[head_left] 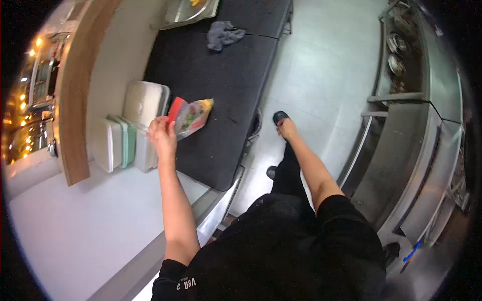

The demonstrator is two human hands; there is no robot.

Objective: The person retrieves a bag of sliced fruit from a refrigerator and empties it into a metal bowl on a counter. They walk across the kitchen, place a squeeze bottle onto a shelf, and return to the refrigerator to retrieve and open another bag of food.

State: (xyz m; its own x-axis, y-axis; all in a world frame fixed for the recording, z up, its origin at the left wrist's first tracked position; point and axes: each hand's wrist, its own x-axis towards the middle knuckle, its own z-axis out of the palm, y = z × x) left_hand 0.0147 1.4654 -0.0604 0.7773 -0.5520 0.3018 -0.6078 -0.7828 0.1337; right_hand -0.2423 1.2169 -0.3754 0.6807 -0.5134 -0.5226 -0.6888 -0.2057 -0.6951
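Note:
My left hand [163, 136] is closed on the red edge of a clear plastic bag [193, 118] with green, red and yellow contents. The bag is over the near part of a black-topped table [206, 65]. Just beyond and to the left of that hand, a white lidded container [145, 103] stands against the wall. My right hand [287, 129] hangs over the floor with its fingers curled, and I see nothing in it.
Pale and green cutting boards [128, 143] stand upright on a white counter [75, 226]. A grey cloth [224, 36] and a metal tray [188, 20] are farther along the black table. Steel equipment [396, 160] lines the right side, across the floor [321, 65].

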